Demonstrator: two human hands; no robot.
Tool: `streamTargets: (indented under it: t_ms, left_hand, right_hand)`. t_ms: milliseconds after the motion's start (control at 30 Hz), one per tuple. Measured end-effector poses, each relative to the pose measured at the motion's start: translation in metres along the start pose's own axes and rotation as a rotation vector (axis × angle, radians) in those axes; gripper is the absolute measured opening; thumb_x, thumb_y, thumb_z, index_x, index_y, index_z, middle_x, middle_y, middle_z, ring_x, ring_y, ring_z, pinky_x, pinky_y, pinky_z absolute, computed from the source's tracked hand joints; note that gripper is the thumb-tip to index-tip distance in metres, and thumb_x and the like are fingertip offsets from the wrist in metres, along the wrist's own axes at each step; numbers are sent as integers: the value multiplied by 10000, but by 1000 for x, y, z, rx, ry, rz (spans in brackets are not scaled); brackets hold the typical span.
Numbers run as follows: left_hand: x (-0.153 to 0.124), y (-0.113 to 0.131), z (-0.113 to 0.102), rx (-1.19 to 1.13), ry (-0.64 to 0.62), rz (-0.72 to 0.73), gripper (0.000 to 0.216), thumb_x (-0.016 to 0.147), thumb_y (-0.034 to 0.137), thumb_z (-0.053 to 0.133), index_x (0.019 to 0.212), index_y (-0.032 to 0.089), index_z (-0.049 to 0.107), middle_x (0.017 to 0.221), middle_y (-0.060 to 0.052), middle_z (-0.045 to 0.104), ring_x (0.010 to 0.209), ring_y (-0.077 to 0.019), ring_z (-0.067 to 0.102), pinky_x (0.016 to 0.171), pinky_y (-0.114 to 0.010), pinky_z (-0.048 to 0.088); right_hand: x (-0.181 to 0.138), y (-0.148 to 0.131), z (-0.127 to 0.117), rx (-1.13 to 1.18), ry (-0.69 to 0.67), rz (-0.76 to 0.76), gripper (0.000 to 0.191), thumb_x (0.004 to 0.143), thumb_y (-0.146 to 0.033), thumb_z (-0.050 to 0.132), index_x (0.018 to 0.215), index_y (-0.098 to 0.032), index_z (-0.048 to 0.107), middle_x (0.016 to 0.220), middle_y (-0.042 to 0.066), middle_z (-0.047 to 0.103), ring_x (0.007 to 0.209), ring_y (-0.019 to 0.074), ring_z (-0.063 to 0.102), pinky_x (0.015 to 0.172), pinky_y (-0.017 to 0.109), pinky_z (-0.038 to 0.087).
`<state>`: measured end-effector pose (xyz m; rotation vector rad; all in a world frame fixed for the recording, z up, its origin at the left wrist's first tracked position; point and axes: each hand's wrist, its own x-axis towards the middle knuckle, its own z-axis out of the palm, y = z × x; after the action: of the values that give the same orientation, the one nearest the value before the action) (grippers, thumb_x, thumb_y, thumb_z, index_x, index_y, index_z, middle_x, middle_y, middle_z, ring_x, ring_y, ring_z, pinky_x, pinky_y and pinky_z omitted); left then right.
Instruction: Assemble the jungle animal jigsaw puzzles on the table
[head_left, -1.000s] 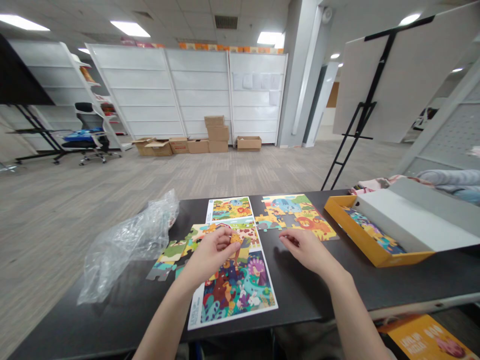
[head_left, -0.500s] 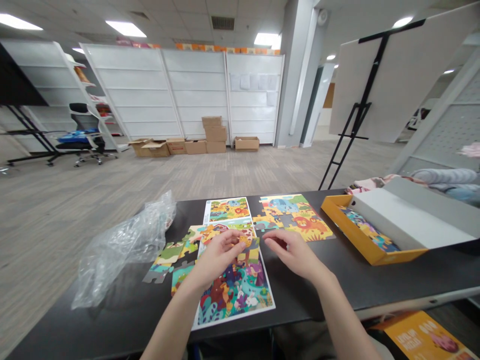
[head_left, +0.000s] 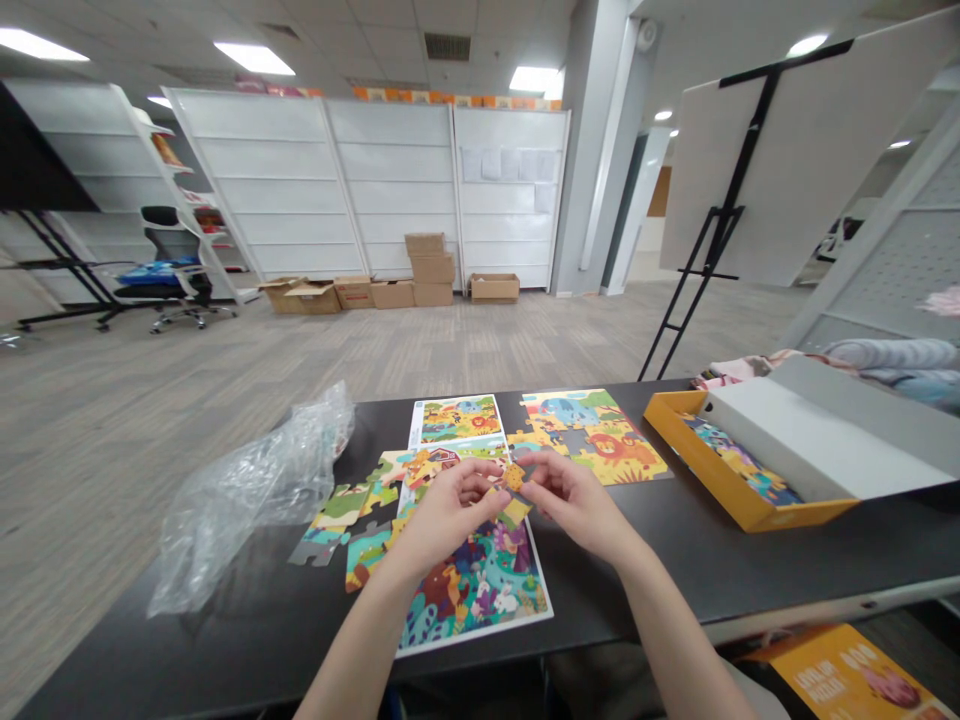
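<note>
A small puzzle piece (head_left: 514,476), orange-yellow with darker specks, is held in the air just above the near half of the counter (head_left: 225,640), over a long printed picture sheet (head_left: 480,585). The left hand (head_left: 442,515) has its fingers curled in and pinches the piece's left side between thumb and forefinger. The right hand (head_left: 577,498) is likewise closed and grips the right side with its fingertips, so both hands hold the one piece between them.

The sheet runs from the counter's near edge toward its far edge and shows bright cartoon animals. A line of small print runs along its left margin, too small to read. Just left of it lies a strip of joined pieces (head_left: 349,515) in green, teal and grey, and farther left a crumpled clear plastic bag (head_left: 251,495).

Toward the far edge sits a partly assembled puzzle (head_left: 600,440). Near the right end stands a yellow box (head_left: 739,500) with a white lid (head_left: 817,440) leaning across it.

Below the counter's near right corner an orange print (head_left: 847,680) carries white lettering, too blurred to read.
</note>
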<state>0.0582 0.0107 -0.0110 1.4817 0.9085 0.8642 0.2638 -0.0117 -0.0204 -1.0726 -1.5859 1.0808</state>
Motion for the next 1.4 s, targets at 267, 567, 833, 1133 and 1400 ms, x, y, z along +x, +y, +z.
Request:
streamTargets:
  t_ms: [267,567,833,1133,1400]
  left_hand:
    - [2,-2,-3,-53,148,-27,409,742,421,789,1018,179,607,745,-4,695,684,-144,660,649,-246,489]
    - [2,-6,-4,-40,184,11,350,753,427,783,953,174,649,771,-32,734,753,-186,698,697,-275,515]
    - [2,1,-1,-60,101,20,400,808,489,730,1052,173,728,1012,-93,769,981,-243,704,854,-325,531]
    - [1,-4,0,-157,97,-126,493,704,440,828,1073,169,645,797,-52,756,781,-206,725,666,-270,528]
    - [4,-12,-1,-70,150,-39,343,760,330,758,1029,171,616,745,-11,711,732,-170,694,678,-269,530]
  right_hand:
    - [0,-2,-1,1,-21,49,342,914,-361,619,1217,-215,562,703,-44,599,624,126,612,625,269,479]
    - [0,3,-4,-95,-16,36,253,934,-398,599,1098,-209,637,706,-29,612,577,112,554,581,253,448]
    - [-1,-4,-1,-12,-62,119,262,876,-437,660,930,-182,693,731,-3,628,568,102,540,537,242,444]
    - [5,5,-6,128,78,150,341,828,-436,700,1030,-173,620,661,-27,632,553,115,591,547,257,485]
    - [2,0,-3,51,-2,114,307,845,-338,681,1109,-204,598,697,-49,635,564,108,616,605,263,486]
